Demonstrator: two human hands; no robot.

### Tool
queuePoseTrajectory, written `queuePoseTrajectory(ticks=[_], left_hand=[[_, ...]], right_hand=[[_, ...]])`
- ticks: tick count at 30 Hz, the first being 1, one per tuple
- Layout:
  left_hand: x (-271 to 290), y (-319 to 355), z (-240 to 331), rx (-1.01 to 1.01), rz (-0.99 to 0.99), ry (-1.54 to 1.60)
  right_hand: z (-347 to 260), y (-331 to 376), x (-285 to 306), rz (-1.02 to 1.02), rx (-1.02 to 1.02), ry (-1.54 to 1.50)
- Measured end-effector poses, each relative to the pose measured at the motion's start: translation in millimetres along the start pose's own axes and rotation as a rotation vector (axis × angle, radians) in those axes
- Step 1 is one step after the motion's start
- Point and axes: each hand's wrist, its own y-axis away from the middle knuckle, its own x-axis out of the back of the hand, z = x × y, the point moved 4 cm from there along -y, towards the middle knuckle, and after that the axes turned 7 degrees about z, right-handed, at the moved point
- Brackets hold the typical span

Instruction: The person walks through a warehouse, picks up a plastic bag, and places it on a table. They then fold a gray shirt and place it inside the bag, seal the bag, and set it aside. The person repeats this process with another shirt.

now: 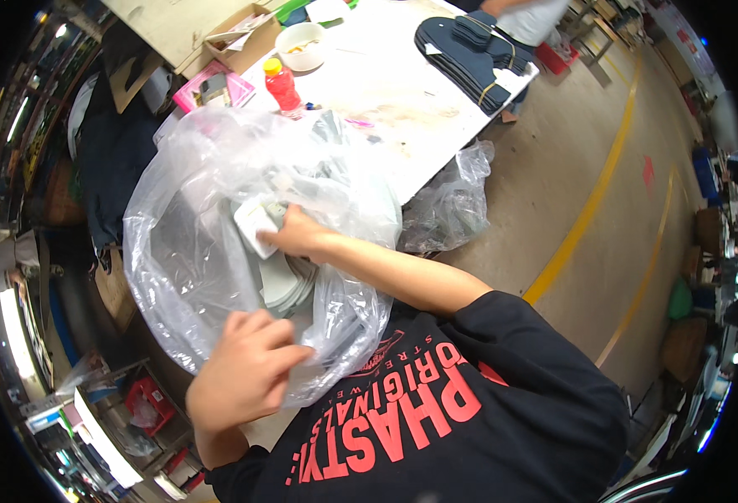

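Observation:
A large clear plastic bag (172, 251) gapes in front of me, with its far part over the table. Inside it lies a stack of pale grey-green, flat cut pieces (287, 285). My right hand (300, 233) reaches into the bag, fingers closed on a small white stack of pieces (255, 225) above the larger ones. At the bag's near side is my left hand (247, 369), its fingers curled on the plastic; the fingertips are partly hidden.
On the white table (377, 84) stand a red bottle with a yellow cap (281, 84), a white bowl (300, 47) and a cardboard box (241, 38). Dark cut pieces (469, 63) are piled by the right edge, near another person's arm (503, 7). Another plastic bag (453, 201) hangs beside the table.

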Motion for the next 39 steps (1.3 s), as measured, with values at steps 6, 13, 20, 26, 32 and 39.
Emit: queuePoseTrajectory(ticks=[6,13,20,26,32,39], left_hand=[[42,18,-1,0.215,0.082,0.036],[73,58,-7,0.392,0.517,-0.121],[7,105,-106,1.038,1.151,0.382],[-47,81,-124,0.765,1.091,1.288],[-25,99,-137,0.726,1.352,1.248],[-5,49,-124,0.466,1.102,1.418]], right_hand=[[-34,116,115,-0.404,0.803,0.095],[164,60,335,0.901,0.264,-0.057],[376,-70,288,0.905,-0.214,-0.014],[415,-54,278,0.677,-0.31,-0.246],[314,83,319,0.835,-0.107,-0.752],[84,230,341,0.502,0.769,-0.646]])
